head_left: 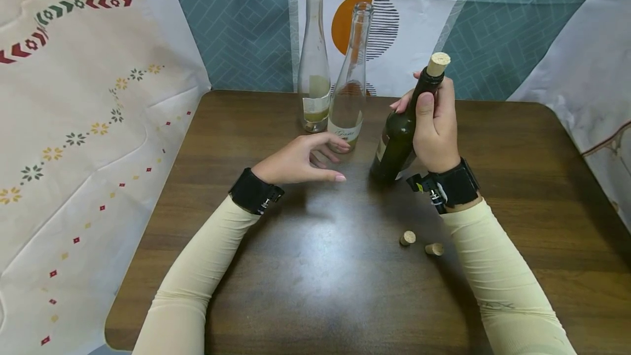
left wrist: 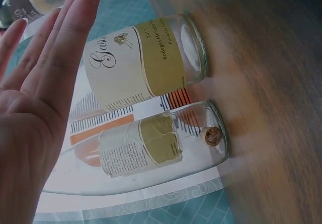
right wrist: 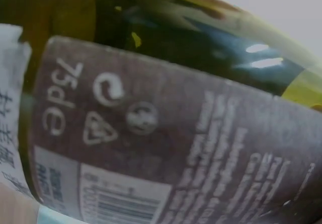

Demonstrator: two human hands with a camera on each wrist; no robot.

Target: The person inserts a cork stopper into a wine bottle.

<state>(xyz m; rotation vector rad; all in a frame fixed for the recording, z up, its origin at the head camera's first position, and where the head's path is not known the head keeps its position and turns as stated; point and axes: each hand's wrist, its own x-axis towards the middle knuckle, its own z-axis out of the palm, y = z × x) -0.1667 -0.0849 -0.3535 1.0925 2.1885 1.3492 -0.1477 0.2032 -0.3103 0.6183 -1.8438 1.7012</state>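
My right hand [head_left: 436, 130] grips the neck and shoulder of a dark green wine bottle [head_left: 401, 127], which leans with its top to the right. A pale cork [head_left: 438, 63] sticks out of its mouth. Whether its base touches the table cannot be told. In the right wrist view, the bottle's dark label [right wrist: 151, 113] fills much of the picture. My left hand [head_left: 300, 159] holds nothing, its fingers loosely spread before a clear labelled bottle [head_left: 347, 108]. Another clear bottle [head_left: 314, 64] stands upright behind it to the left; a brown cork-like piece [left wrist: 212, 136] shows near its base.
Two short corks, one upright [head_left: 407, 238] and one on its side [head_left: 434, 249], are on the brown wooden table [head_left: 315, 300] near my right forearm. Patterned cloth [head_left: 236, 26] hangs behind the table's far edge. White cloth [head_left: 74, 152] hangs along the left side.
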